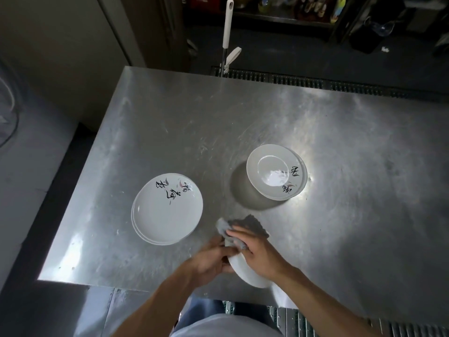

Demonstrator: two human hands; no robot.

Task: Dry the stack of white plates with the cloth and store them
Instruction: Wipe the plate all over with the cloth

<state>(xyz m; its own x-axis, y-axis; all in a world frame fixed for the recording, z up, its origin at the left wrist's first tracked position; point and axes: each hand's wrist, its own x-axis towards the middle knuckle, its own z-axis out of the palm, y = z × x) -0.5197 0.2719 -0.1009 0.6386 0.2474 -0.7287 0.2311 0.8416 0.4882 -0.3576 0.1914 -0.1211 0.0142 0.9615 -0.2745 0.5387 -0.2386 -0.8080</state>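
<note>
Two stacks of white plates with black brush lettering stand on the steel table (243, 113): a low stack (167, 209) at the left and a taller stack (277, 172) at the right. Near the table's front edge my left hand (211, 260) grips the rim of a single white plate (245, 273), held tilted above the table. My right hand (257, 251) presses a grey cloth (227, 227) against that plate, fingers curled over the cloth. A darker part of the cloth (255, 223) hangs behind my fingers.
A white-handled tool (228, 23) stands upright beyond the table's far edge. A floor drain grate (303, 81) runs behind the table. Dark shelving with items fills the back. A pale wall or unit lies left of the table.
</note>
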